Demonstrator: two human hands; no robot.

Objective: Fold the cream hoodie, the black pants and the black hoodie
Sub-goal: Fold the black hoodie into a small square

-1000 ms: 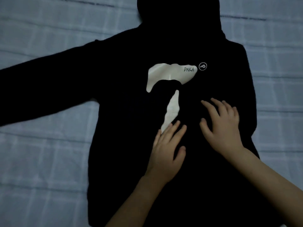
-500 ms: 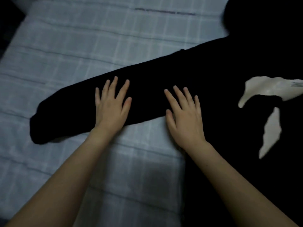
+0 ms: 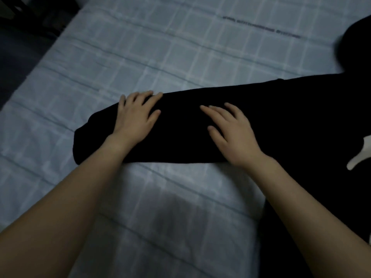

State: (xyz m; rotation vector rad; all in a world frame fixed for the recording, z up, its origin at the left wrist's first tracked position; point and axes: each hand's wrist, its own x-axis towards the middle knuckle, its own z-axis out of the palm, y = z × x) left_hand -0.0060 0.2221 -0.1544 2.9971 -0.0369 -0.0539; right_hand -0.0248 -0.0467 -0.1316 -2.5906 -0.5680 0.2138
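Both hands, left hand (image 3: 134,119) and right hand (image 3: 230,133), lie flat, grasping nothing, on the black hoodie (image 3: 301,121)'s sleeve (image 3: 180,133); it looks soft, limp, probably best pinched at the cuff.

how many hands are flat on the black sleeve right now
2. The left hand lies near the cuff end of the black hoodie sleeve; the right hand lies nearer the body.
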